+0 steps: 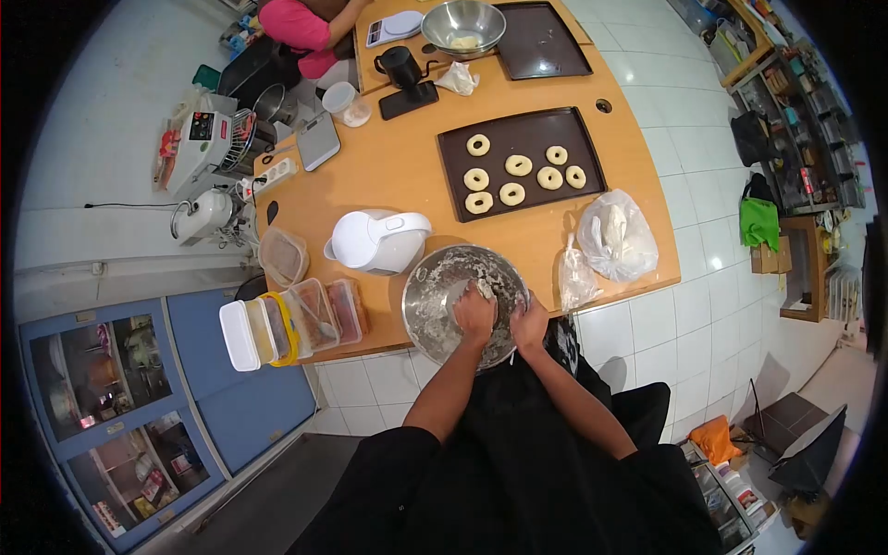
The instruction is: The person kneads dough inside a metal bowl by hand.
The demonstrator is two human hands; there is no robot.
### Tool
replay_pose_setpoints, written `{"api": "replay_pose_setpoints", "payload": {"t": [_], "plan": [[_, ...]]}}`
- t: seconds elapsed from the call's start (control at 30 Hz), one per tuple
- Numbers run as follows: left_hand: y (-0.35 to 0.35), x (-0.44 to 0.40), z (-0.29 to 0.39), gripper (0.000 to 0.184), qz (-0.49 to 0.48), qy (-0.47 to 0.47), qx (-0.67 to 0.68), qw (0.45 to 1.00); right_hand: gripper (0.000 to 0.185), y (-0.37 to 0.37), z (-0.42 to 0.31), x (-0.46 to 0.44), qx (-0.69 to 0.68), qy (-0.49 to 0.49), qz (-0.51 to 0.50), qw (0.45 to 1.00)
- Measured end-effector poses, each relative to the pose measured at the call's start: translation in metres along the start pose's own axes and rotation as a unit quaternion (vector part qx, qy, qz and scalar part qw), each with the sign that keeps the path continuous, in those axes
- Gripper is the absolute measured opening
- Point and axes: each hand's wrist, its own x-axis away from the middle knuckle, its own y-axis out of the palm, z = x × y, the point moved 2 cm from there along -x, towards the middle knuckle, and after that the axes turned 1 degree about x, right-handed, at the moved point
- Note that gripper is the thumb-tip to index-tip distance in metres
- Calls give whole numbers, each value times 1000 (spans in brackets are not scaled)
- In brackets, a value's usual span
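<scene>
A metal mixing bowl (435, 338), its inside smeared with flour and sticky dough, stands at the table's near edge, close to my body. My left hand (474, 314) is down inside it, fingers curled on a lump of dough (485, 289). The fingertips are partly hidden. On the bowl's right side, my right hand (530, 326) grips the rim. Just left of the bowl is a white electric kettle (379, 242). Beyond it, a dark baking tray (536, 134) bears several ring-shaped pieces of dough (518, 166).
Plastic containers (319, 313) line the table's left edge. Plastic bags (618, 236) lie to the right. Farther back are a scale (319, 141), a black kettle (400, 67), another metal bowl (462, 28) and a second tray (544, 42). A person in a pink sleeve (296, 23) is at far left.
</scene>
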Motion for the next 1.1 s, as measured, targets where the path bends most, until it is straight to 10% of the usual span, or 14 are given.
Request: {"api": "replay_pose_setpoints", "payload": {"t": [0.63,0.87,1.1], "plan": [[17,-46,-19,72,-12,124,-49,991,17,-7,-6,-1,53,17,-31,998],[27,-57,-29,61,-64,305,-98,945,22,-7,3,-1,46,-13,-22,999],[11,-53,-22,40,24,295,62,953,29,-10,-8,1,40,5,2,999]]}}
